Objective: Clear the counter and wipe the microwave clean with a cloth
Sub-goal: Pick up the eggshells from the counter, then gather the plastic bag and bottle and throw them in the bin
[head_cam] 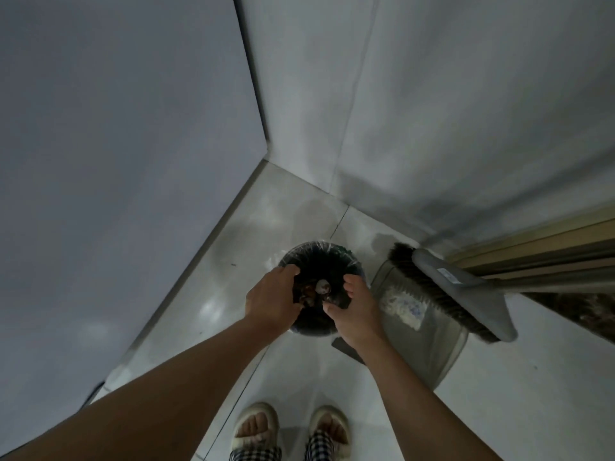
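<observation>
A round dark trash bin (316, 245) with a clear plastic liner stands on the tiled floor, in the corner below me. Both my hands hold a dark dish-like thing (336, 298) over the bin's mouth; what it is I cannot tell. My left hand (271, 299) curls its fingers over the thing's left edge. My right hand (357, 311) pinches its right edge between thumb and fingers. Brownish food scraps (307, 292) and a pale round bit (322, 286) lie between my hands. No counter, microwave or cloth is in view.
A grey translucent dustpan (432, 347) holding white paper scraps (402, 307) stands right of the bin, with a grey broom head (462, 287) resting across it. A grey panel (116, 161) rises at left, a wooden door frame (539, 247) at right. My slippered feet (256, 424) are below.
</observation>
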The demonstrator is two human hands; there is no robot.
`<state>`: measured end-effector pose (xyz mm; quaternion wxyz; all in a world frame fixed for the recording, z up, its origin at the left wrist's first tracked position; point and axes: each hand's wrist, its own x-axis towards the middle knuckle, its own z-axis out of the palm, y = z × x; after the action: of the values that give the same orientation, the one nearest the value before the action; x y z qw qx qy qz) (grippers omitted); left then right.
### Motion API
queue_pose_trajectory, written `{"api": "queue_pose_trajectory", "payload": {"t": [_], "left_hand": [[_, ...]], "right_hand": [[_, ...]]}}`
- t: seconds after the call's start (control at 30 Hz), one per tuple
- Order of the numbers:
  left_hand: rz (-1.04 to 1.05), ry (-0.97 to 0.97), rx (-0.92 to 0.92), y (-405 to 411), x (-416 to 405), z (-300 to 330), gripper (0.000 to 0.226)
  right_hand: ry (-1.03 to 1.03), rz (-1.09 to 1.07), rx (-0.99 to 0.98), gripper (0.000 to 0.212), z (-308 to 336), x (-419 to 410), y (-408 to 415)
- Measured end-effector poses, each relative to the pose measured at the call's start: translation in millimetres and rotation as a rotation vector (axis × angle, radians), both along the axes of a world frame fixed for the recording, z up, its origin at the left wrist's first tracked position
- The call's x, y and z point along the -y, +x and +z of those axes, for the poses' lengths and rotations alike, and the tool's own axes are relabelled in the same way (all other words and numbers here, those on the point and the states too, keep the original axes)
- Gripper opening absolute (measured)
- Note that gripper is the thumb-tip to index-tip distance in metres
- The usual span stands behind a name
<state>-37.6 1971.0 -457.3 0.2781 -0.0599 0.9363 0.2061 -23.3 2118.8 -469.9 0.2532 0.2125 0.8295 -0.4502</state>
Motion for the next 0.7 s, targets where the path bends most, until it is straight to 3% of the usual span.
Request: {"api": "queue_pose_trajectory", "payload": {"t": [0.47,0.7], "left_hand": [[0.05,0.1,-0.176,28.0,28.6,236.1,0.051],[0.017,0.121,-0.227,44.8,41.9,330.4,0.055]], "right_hand": [[0.006,0.123,-0.073,0.065,239.8,13.7,34.3],[0.042,0.131,-0.134,0.069,326.8,24.4,53.4]]}}
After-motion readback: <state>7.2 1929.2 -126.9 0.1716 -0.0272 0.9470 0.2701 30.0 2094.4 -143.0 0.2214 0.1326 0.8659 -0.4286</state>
